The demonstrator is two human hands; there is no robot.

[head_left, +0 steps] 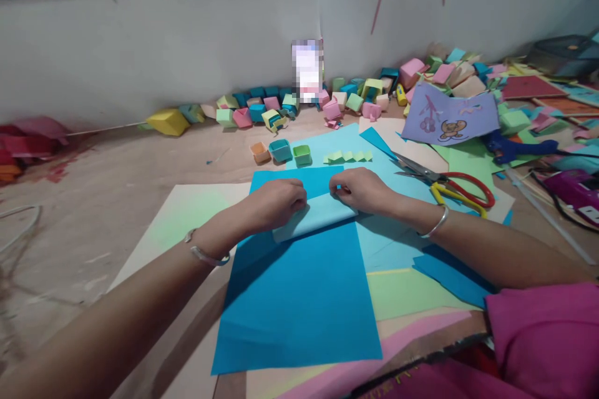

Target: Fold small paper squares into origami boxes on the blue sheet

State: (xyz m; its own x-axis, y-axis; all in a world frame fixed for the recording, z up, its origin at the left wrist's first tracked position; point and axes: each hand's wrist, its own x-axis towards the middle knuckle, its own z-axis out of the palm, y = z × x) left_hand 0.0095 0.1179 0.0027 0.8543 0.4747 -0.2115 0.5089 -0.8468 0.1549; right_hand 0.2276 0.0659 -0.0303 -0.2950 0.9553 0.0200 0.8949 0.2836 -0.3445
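"Paper first: where does the folded light-blue piece lie?"

"Across the dark-blue sheet, nearer that sheet's far edge than its near one, and slightly aslant."

"And the two hands?"

"The left hand curls its fingers over the folded piece's left end, gripping it. The right hand grips the other end, thumb and forefinger bent together by its far edge. A silver bangle circles the left wrist, and another the right."

"What lies around the dark-blue sheet?"

"A paler blue sheet along its right edge, a cream sheet with a green patch along its left. Just beyond its far edge stand three small paper boxes: orange, teal and green, with a pleated green strip to their right."

"Toward the right edge of the surface?"

"Scissors with one red and one yellow handle, then a blue glue gun. Lilac paper bearing a drawn bear rises behind the scissors."

"And the surface's far edge?"

"Many coloured boxes against the wall, heaped thicker toward the far right corner. A phone stands upright among them, its screen blurred."
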